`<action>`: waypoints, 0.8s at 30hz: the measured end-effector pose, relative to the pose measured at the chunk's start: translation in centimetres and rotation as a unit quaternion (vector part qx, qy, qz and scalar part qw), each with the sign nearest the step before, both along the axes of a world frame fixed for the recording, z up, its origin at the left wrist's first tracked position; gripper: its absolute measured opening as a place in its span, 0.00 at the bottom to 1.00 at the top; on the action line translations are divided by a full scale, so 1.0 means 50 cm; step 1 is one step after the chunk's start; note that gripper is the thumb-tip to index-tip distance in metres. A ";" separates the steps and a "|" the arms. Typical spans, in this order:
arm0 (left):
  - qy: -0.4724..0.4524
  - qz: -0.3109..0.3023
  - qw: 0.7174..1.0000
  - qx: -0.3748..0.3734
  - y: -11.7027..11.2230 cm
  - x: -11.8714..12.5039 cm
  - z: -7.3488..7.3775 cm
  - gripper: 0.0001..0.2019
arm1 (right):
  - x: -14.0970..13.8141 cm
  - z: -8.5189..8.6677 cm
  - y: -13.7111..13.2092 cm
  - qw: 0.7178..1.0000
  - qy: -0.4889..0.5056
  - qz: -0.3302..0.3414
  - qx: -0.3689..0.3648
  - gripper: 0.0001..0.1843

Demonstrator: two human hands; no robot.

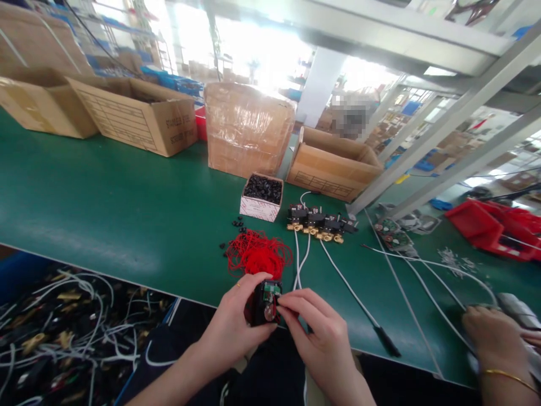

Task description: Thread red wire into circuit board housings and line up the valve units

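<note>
My left hand (228,318) is wrapped round a small black housing (258,317), held upright at the table's front edge. A green circuit board (271,288) and a round coppery part show in its open face. At the housing's right side my right hand (323,330) has thumb and forefinger pinched together by a red wire; whether the wire is between the fingertips cannot be made out. Just beyond lies a tangled bundle of red wires (258,258). To its right stand several black valve-like units with brass fittings (319,223) and white cables.
A small white carton (258,211) full of black parts stands behind the wires. Cardboard boxes (338,179) line the table's back. Lower left, a blue bin (171,316) holds cabled brass-and-black units. At right are a co-worker's hand (490,332), red bins (477,228) and slanted metal posts (406,149).
</note>
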State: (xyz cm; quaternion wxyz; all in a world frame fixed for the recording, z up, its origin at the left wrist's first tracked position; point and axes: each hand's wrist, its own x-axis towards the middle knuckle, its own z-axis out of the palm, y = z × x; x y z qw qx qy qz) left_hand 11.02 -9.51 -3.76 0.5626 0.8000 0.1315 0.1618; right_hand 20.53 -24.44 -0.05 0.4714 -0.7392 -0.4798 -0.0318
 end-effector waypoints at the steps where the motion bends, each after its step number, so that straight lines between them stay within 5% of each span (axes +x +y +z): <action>1: 0.002 -0.002 1.000 0.010 -0.001 0.001 0.001 0.30 | 0.002 -0.001 -0.001 1.000 -0.007 0.005 -0.002 0.10; 10: 0.009 -0.015 1.000 0.025 0.003 0.006 0.008 0.29 | 0.027 -0.034 -0.007 0.993 0.096 0.019 0.067 0.08; 17: 0.003 -0.017 1.000 0.018 0.004 0.008 0.007 0.30 | 0.021 -0.065 0.000 0.960 0.249 0.014 0.125 0.08; 24: 0.010 -0.018 1.000 0.001 0.005 0.009 0.009 0.30 | 0.008 -0.043 0.003 0.993 0.071 -0.004 0.097 0.11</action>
